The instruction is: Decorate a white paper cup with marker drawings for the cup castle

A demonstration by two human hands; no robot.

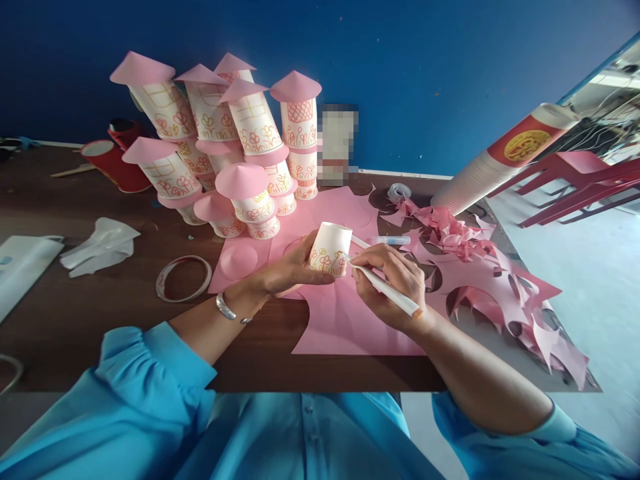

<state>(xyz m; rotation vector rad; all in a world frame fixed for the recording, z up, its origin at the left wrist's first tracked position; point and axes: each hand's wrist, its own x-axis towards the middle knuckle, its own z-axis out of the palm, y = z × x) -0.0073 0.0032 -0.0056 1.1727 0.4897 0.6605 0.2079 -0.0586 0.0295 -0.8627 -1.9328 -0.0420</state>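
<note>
A white paper cup point(331, 245), with orange and yellow flowers drawn round its lower part, is held by my left hand point(295, 270), thumb and fingers closed about its side. My right hand point(393, 283) grips a white marker pen point(387, 292), whose tip meets the cup's right side near the flowers. Both hands are above pink paper sheets point(357, 330) on the brown table. Just behind the right hand lies another pen with a clear barrel and a blue mark point(391, 240).
Paper-cup towers point(260, 127) with pink cone roofs stand at back left. Pink scraps point(505, 287) cover the right side, before a leaning cup stack point(500, 157). A tape roll point(183, 279), torn white plastic point(103, 247) and red cups point(115, 163) are on the left. A blue wall point(425, 80) rises behind.
</note>
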